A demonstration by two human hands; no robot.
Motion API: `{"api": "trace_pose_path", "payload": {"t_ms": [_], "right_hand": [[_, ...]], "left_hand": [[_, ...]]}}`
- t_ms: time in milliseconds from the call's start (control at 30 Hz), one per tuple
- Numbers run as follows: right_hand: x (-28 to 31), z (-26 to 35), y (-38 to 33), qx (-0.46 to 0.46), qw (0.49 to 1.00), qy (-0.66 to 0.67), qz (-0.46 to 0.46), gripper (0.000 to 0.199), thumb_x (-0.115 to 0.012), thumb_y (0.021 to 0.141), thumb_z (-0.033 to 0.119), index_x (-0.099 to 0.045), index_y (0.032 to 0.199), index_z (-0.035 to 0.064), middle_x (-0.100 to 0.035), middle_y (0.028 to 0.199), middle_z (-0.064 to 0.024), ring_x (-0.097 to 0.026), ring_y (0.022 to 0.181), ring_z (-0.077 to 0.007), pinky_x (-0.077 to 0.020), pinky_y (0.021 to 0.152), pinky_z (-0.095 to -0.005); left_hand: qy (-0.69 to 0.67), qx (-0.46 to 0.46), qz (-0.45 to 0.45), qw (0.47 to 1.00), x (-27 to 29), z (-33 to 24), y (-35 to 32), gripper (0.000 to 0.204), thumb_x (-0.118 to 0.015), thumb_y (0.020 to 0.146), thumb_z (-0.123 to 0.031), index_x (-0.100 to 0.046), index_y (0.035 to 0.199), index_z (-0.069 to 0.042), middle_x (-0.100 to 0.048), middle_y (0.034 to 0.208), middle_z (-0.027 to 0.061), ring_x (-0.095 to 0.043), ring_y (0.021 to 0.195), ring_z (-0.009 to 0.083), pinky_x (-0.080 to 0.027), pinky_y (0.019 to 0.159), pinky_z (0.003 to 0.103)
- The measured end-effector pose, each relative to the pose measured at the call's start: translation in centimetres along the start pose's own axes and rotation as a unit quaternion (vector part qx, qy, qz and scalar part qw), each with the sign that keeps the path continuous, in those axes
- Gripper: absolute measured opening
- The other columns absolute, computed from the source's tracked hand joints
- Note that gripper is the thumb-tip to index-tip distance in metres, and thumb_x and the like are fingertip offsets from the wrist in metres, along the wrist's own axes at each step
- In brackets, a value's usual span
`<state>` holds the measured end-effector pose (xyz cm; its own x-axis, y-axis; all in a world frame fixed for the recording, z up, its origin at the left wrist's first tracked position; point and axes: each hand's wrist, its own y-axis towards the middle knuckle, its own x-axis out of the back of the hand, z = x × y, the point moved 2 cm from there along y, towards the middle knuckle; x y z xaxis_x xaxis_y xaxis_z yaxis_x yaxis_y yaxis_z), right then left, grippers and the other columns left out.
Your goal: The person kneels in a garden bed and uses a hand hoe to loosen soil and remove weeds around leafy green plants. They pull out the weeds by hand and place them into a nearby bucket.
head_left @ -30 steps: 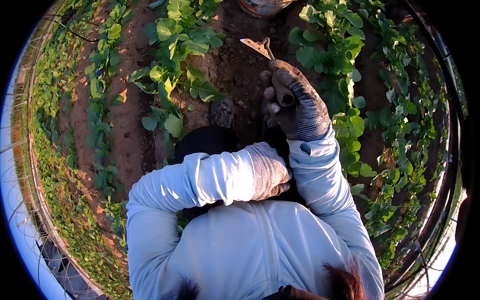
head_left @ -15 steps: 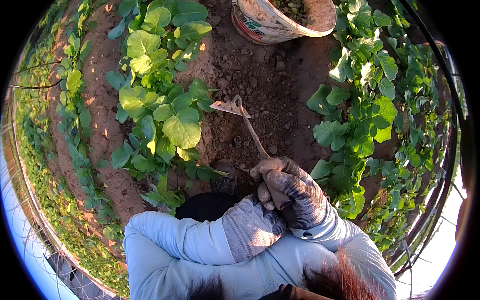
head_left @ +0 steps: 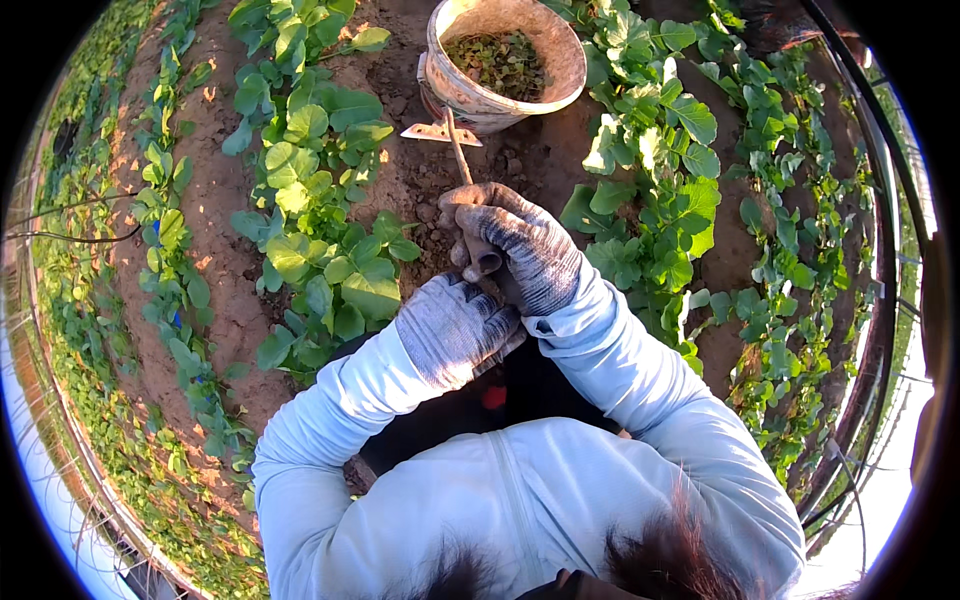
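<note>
My right hand (head_left: 520,245), in a grey-white knit glove with a dirty palm side, is closed round the short handle of a small hand hoe (head_left: 460,158). The hoe points away from me, and its flat metal blade (head_left: 428,132) appears just in front of a bucket (head_left: 562,62). Just below and left of the right hand is my left hand (head_left: 452,332), gloved alike, its fingers curled inward. What those fingers hold, if anything, is hidden. The dirty white bucket contains cut or wilted greenery (head_left: 497,66).
Leafy green plants grow in a row on the left (head_left: 320,200) and another on the right (head_left: 650,200). Between them runs a strip of brown soil (head_left: 395,185). A dark curved pole (head_left: 890,160) rises at the far right, with thin wires at the left edge.
Both hands and the hoe have moved forward, away from my body, and a little left. The bucket and plants have shifted in view, and more of the bucket's contents show.
</note>
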<state>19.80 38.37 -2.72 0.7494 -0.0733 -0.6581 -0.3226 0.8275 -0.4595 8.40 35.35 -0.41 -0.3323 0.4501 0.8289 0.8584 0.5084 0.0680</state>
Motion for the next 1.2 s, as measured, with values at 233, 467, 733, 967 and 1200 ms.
{"api": "trace_pose_path", "payload": {"t_ms": [233,467,733,967,1200], "right_hand": [[0.3,-0.7,-2.0,-0.012,1.0,0.01,0.002,0.025,-0.054,0.082,0.014,-0.052,0.105,0.0052,-0.056,0.091,-0.0092,-0.051,0.069,-0.0143,-0.0426,0.055,-0.0238],[0.8,-3.2,-3.4,-0.064,0.996,0.051,0.026,0.025,-0.056,0.082,0.015,-0.052,0.105,0.0049,-0.055,0.089,-0.0089,-0.051,0.069,-0.0145,-0.043,0.054,-0.0236],[0.3,-4.4,-3.2,-0.039,0.998,0.051,0.009,0.022,-0.053,0.084,0.015,-0.054,0.102,0.0036,-0.057,0.081,-0.0104,-0.053,0.062,-0.0174,-0.0452,0.047,-0.0238],[-1.7,-4.7,-4.9,-0.022,0.999,0.044,0.02,0.022,-0.057,0.082,0.015,-0.053,0.1,0.0037,-0.056,0.075,-0.0103,-0.053,0.058,-0.018,-0.0428,0.045,-0.0247],[-1.2,-3.5,-7.6,-0.028,0.996,0.057,0.056,0.026,-0.054,0.083,0.012,-0.048,0.107,0.0052,-0.055,0.089,-0.0117,-0.052,0.063,-0.0144,-0.0455,0.05,-0.0227]], "left_hand": [[0.093,0.118,0.134,0.979,-2.2,-2.1,-3.1,0.021,-0.057,0.073,-0.024,-0.061,0.089,-0.011,-0.063,0.079,0.0097,-0.061,0.077,0.0284,-0.048,0.065,0.04],[0.11,0.162,0.112,0.974,-3.8,-6.8,-5.8,0.015,-0.059,0.07,-0.024,-0.061,0.078,-0.012,-0.063,0.073,0.0081,-0.062,0.073,0.0284,-0.047,0.064,0.041],[0.086,0.152,0.023,0.984,-3.0,-11.7,-6.6,0.024,-0.051,0.082,-0.03,-0.06,0.079,-0.008,-0.06,0.07,0.0122,-0.059,0.065,0.0326,-0.047,0.059,0.042],[-0.031,0.062,-0.113,0.991,-1.3,-16.9,-8.1,0.02,-0.056,0.081,-0.025,-0.06,0.082,-0.005,-0.059,0.068,0.0125,-0.058,0.064,0.0315,-0.047,0.057,0.041],[-0.134,-0.027,-0.269,0.953,-3.1,-16.2,-6.7,0.016,-0.057,0.081,-0.017,-0.06,0.09,-0.005,-0.061,0.078,0.0125,-0.058,0.07,0.0321,-0.046,0.061,0.039]]}}
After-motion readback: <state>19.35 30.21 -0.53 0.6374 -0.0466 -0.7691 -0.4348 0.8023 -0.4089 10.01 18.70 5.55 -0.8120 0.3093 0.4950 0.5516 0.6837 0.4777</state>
